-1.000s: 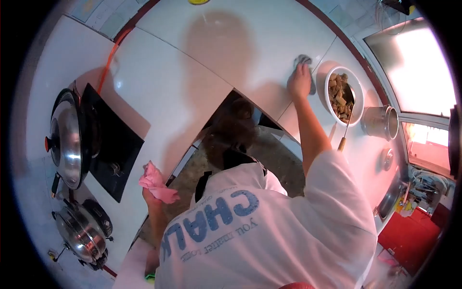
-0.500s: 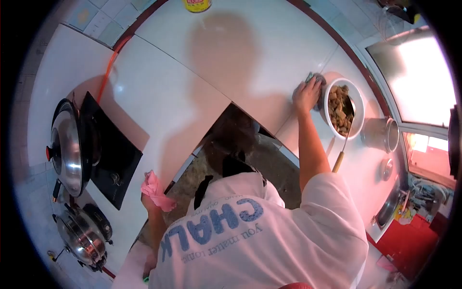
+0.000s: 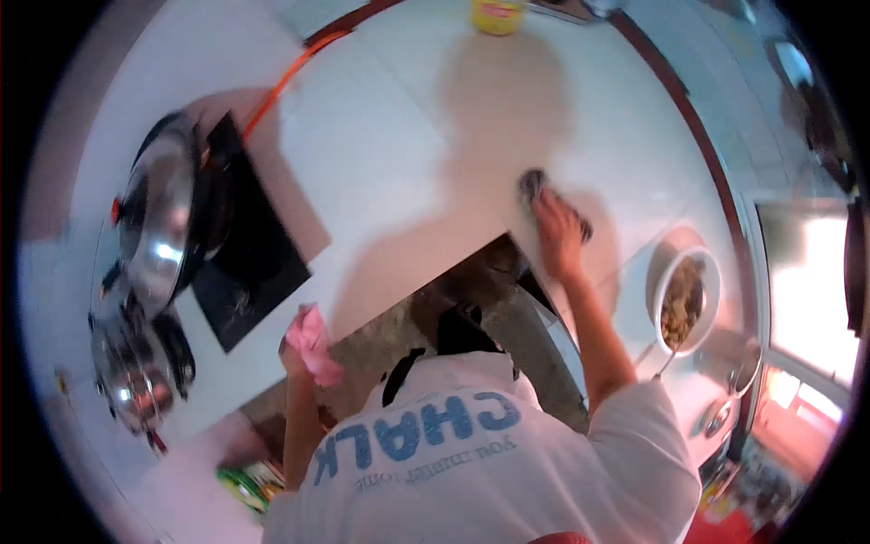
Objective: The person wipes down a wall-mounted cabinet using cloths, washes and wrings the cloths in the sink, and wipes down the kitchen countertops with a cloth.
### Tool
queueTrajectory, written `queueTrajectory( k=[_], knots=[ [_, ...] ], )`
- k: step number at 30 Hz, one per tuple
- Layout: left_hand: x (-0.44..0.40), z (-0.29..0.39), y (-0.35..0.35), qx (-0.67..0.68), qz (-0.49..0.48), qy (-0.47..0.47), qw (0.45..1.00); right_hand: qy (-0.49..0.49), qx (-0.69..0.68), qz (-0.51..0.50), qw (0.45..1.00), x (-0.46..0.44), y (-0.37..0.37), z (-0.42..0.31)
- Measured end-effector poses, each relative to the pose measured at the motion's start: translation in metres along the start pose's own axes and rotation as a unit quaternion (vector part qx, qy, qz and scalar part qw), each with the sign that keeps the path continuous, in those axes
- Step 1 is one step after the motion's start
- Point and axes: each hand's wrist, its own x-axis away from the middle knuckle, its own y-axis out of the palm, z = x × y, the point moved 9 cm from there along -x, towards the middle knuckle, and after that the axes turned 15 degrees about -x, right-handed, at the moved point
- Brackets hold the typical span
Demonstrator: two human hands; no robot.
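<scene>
My right hand (image 3: 559, 227) presses a dark grey cloth (image 3: 533, 184) against the white countertop (image 3: 390, 154), near the inner corner of the counter. Parts of the cloth stick out on both sides of the fingers. A crumpled pink cloth (image 3: 313, 344) is gripped in my left hand (image 3: 294, 361), held by the counter's front edge on the left. Most of that hand's fingers are hidden behind the cloth. To the right of my right arm stands a white bowl (image 3: 713, 304) of chunky brown food (image 3: 681, 304), with a ladle (image 3: 668, 361) resting in it.
On the left, a lidded wok (image 3: 163, 222) sits by a black induction cooker (image 3: 245, 263), with a steel pot (image 3: 136, 367) nearer me. An orange cord (image 3: 290, 74) runs behind. A yellow can (image 3: 497, 16) stands at the back; a metal container (image 3: 729, 358) is beside the bowl.
My right hand has slid the dark cloth away from the bowl, leftward along the counter toward the corner. My left hand still holds the pink cloth. The whole view has turned and shifted.
</scene>
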Motion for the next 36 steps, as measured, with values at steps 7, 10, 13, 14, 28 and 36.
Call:
queueTrajectory(
  k=[7, 10, 13, 14, 28, 36],
  knots=[
    [-0.006, -0.048, -0.061, -0.393, 0.049, 0.016, 0.918, -0.064, -0.362, -0.012, 0.930, -0.061, 0.053, -0.122],
    [0.009, -0.033, -0.054, -0.309, 0.103, 0.004, 0.945, 0.071, -0.372, 0.119, 0.918, -0.118, 0.041, -0.062],
    [0.018, -0.039, -0.047, 0.001, 0.174, -0.129, 0.976, 0.059, -0.044, 0.143, 0.987, -0.162, 0.064, -0.046],
    [0.018, -0.039, -0.047, -0.013, 0.148, -0.140, 0.979, 0.039, -0.033, 0.128, 0.990, -0.184, 0.083, -0.059],
    [0.102, -0.073, -0.087, 0.135, 0.235, -0.121, 0.955, -0.295, -0.191, 0.009, 0.936, -0.392, 0.348, -0.348],
    [0.118, -0.130, -0.086, 0.322, 0.239, -0.098, 0.911, -0.334, -0.198, -0.226, 0.894, -0.301, 0.368, -0.333]
  ],
)
